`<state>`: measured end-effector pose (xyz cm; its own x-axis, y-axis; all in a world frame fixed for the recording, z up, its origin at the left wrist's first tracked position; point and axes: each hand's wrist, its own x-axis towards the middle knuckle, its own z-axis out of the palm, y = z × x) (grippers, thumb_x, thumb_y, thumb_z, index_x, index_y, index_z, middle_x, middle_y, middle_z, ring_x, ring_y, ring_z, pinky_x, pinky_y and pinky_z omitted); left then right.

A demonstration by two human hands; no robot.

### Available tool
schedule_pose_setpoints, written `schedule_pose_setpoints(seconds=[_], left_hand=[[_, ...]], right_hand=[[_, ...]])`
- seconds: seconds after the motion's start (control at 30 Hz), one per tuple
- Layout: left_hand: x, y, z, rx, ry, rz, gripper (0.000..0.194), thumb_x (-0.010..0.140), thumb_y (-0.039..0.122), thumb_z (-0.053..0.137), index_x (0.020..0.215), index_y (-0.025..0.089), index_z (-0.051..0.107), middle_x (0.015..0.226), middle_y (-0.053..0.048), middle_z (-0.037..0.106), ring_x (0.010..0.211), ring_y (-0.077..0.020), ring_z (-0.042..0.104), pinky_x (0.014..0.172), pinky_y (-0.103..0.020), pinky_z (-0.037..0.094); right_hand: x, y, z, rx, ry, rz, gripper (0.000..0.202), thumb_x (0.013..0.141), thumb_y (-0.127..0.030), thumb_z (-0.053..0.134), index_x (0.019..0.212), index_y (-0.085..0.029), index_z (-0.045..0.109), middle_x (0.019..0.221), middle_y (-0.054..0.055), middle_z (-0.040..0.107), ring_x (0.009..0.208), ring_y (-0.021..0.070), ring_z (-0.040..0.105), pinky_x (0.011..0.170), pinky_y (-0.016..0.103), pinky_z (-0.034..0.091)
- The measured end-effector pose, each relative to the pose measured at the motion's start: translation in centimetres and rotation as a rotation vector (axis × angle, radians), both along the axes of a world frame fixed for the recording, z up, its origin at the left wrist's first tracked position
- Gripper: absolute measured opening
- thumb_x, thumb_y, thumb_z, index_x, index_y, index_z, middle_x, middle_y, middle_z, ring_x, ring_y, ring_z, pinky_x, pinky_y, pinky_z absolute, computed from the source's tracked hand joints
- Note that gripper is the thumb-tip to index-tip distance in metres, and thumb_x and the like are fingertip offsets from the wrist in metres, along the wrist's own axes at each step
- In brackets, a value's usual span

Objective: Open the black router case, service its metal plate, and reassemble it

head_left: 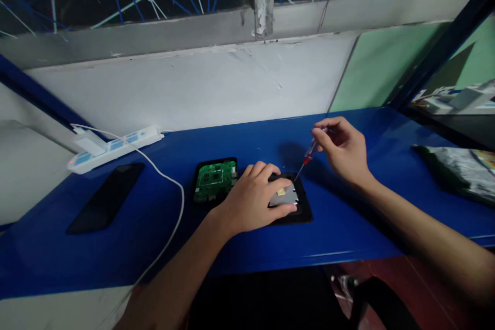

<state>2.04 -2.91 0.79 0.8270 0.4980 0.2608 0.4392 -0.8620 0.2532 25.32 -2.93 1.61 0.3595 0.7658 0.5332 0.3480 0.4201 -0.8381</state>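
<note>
- Okay, right hand: thumb and fingers pinched closed on the clear handle of a screwdriver, shaft slanting down toward the left hand.
- Left hand: spread, palm down, not wrapped round anything; it looks to me to be steadying the black panel beneath it.
- Metal plate shows on that panel between left thumb and index finger, yellow patch by the index finger.
- Driver tip sits just beyond the left fingertips, at the plate's far right corner; touching or just above, can't tell.
- Done, I'd judge: black shell lies apart from the panel, just left of the left hand, green circuit board bare inside it.
- Left, I'd judge: the spot under the tip, so this step is mid-way; plate looks seated on the panel, the rest is under my left hand.
- Can't see a screw at the tip, nor which way the driver turns.
- Specks beyond the left hand: too small for me to call.
</note>
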Motion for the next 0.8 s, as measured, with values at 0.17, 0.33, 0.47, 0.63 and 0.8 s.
schedule_pose_setpoints(seconds=[0.17,0.33,0.47,0.63,0.8], left_hand=[[-0.02,0.02,0.10,-0.012,0.012,0.004,0.040,0.091,0.051,0.064,0.123,0.026,0.063,0.123,-0.007,0.057,0.114,-0.0272,0.050,0.096,-0.044,0.043],[-0.07,0.06,-0.02,-0.010,0.008,0.001,0.039,0.092,0.051,0.063,0.123,0.027,0.063,0.123,-0.007,0.058,0.113,-0.0279,0.050,0.095,-0.046,0.044],[-0.03,0.03,0.06,-0.005,0.007,0.000,0.039,0.091,0.051,0.063,0.122,0.026,0.064,0.121,-0.007,0.058,0.112,-0.0281,0.051,0.095,-0.046,0.044],[0.06,0.01,0.18,0.000,0.011,0.001,0.038,0.091,0.051,0.064,0.120,0.026,0.064,0.121,-0.007,0.059,0.112,-0.0279,0.051,0.094,-0.045,0.044],[0.04,-0.02,0.06,-0.002,0.009,0.004,0.037,0.091,0.051,0.064,0.120,0.027,0.064,0.120,-0.007,0.059,0.111,-0.0276,0.051,0.094,-0.045,0.044]], right_hand=[[-0.13,-0.16,0.01,-0.002,-0.009,0.022,0.018,0.083,-0.036,0.072,0.091,-0.021,0.064,0.069,-0.002,0.062,0.056,0.0106,0.057,0.057,0.027,0.048],[-0.13,-0.11,-0.10,0.003,-0.028,-0.002,0.015,0.084,-0.033,0.071,0.091,-0.021,0.063,0.071,-0.002,0.062,0.057,0.0108,0.057,0.057,0.027,0.047],[-0.11,-0.07,-0.24,0.016,-0.044,0.000,0.016,0.085,-0.034,0.070,0.092,-0.022,0.063,0.071,-0.002,0.062,0.058,0.0117,0.058,0.055,0.028,0.048],[-0.23,-0.21,-0.20,0.033,-0.059,-0.008,0.017,0.085,-0.035,0.071,0.094,-0.022,0.064,0.073,-0.001,0.063,0.058,0.0115,0.059,0.056,0.028,0.049],[-0.32,-0.40,-0.12,0.060,-0.066,0.023,0.017,0.086,-0.034,0.071,0.097,-0.022,0.065,0.073,-0.002,0.063,0.060,0.0116,0.060,0.059,0.028,0.051]])
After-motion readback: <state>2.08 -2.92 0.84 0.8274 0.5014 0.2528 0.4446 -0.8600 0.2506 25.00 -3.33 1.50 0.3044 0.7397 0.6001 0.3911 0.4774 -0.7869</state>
